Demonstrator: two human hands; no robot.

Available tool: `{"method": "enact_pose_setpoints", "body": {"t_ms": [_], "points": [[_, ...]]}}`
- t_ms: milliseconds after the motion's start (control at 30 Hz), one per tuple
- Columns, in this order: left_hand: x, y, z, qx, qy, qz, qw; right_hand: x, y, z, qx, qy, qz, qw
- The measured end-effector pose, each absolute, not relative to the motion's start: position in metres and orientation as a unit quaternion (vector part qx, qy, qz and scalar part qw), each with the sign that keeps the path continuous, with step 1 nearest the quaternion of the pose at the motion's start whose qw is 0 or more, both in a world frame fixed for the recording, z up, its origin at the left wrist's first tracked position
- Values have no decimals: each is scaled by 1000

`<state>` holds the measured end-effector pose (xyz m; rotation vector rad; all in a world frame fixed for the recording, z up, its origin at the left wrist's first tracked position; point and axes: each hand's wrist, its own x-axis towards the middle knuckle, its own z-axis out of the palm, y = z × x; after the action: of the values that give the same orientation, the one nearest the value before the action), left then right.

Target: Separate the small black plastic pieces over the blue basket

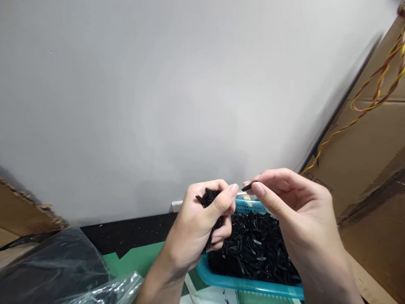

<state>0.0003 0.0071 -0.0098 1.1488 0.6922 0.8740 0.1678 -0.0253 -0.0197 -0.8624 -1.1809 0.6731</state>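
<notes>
My left hand [205, 219] is closed around a bunch of small black strips [209, 196], whose ends poke out between thumb and fingers. Between the thumb and fingertips of my right hand [291, 207] is pinched a single small black strip [247, 187]. The two hands are close together but apart, above a blue plastic basket [249, 287]. Many loose black pieces [253, 245] fill that basket, a few showing pale grey faces. Part of its right side is hidden behind my right hand and wrist.
A pale grey wall [158, 105] rises behind. Cardboard boxes stand at the right [373, 147] and a torn cardboard edge [25, 207] at the left. Yellow and brown twisted wires [379, 88] hang at right. Clear plastic bags [57, 266] lie on the green surface [139, 259].
</notes>
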Motion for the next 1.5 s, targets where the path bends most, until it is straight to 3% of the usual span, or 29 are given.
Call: {"method": "enact_pose_setpoints", "body": {"t_ms": [167, 567, 1500], "points": [[0, 5, -8, 494, 286, 406, 714, 161, -24, -19, -363, -502, 343, 706], [2, 2, -4, 481, 258, 413, 729, 165, -25, -13, -382, -528, 400, 644], [3, 3, -2, 478, 327, 426, 695, 154, -15, -19, -413, -532, 381, 633]]}}
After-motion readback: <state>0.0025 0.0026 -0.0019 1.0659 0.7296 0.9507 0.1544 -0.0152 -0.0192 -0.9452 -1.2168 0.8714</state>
